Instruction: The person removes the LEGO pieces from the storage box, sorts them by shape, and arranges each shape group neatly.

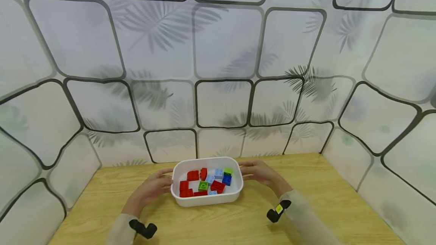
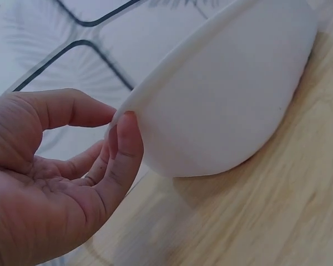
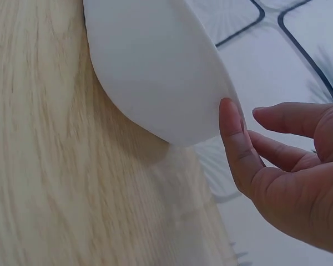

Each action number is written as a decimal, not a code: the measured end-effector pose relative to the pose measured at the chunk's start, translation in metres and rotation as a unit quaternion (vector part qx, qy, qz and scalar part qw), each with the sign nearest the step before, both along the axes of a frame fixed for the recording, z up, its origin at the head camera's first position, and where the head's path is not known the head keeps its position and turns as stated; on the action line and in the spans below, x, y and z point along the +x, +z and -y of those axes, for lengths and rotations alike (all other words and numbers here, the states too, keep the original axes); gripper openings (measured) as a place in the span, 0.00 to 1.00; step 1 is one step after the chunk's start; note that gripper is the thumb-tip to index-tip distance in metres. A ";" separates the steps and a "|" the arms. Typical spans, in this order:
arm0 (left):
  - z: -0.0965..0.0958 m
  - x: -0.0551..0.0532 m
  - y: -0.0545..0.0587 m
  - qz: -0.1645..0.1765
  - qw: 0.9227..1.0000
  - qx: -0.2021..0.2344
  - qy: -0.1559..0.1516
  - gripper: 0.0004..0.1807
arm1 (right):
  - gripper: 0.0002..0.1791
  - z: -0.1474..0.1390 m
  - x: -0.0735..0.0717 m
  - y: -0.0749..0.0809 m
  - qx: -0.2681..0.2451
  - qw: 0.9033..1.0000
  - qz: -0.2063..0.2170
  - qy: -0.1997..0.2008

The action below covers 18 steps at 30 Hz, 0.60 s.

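A white plastic tray (image 1: 206,200) stands on the wooden table, with building bricks lying loose inside. Among them are red bricks (image 1: 193,175), light blue bricks (image 1: 218,173), green bricks (image 1: 203,186) and a dark blue brick (image 1: 226,179). My left hand (image 1: 154,188) is at the tray's left end; in the left wrist view its fingertips (image 2: 130,124) touch the outer wall near the rim. At the opposite end is my right hand (image 1: 260,175). One of its fingertips (image 3: 228,111) rests on the outer wall, while another stands apart from the rim.
The wooden table (image 1: 204,226) carries the tray close to its back edge. A patterned curtain or sheet (image 1: 225,103) with leaf prints rises behind and on both sides. Black wrist-worn devices (image 1: 143,228) sit on both sleeves.
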<state>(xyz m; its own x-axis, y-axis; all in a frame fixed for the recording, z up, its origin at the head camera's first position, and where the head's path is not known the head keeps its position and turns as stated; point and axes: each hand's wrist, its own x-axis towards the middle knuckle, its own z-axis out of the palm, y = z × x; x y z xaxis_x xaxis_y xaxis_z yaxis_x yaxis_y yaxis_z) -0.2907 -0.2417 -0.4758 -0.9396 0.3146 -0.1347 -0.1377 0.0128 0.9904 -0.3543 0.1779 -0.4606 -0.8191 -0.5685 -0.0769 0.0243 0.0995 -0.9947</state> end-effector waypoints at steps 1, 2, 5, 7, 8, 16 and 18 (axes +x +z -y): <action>0.005 0.001 0.000 -0.001 1.000 -0.003 0.000 0.37 | 0.27 0.004 0.000 -0.001 -0.002 1.000 -0.001 0.004; 0.009 0.001 0.000 -0.002 1.000 -0.007 0.000 0.37 | 0.27 0.007 0.000 -0.002 -0.004 1.000 0.000 0.004; 0.020 0.003 0.000 -0.007 1.000 -0.013 -0.007 0.37 | 0.27 0.017 0.001 -0.005 -0.012 1.000 0.003 0.002; 0.027 0.003 0.000 -0.011 1.000 -0.014 -0.013 0.36 | 0.26 0.023 0.000 -0.008 -0.018 1.000 0.004 -0.002; 0.030 0.003 0.000 -0.012 1.000 -0.013 -0.016 0.36 | 0.26 0.026 0.000 -0.009 -0.020 1.000 0.006 -0.004; 0.045 0.006 -0.004 -0.007 1.000 0.017 -0.016 0.35 | 0.25 0.044 0.001 -0.013 -0.023 0.999 0.010 -0.025; 0.047 0.006 -0.004 -0.008 1.000 0.024 -0.015 0.34 | 0.26 0.046 0.000 -0.012 -0.022 0.999 0.011 -0.032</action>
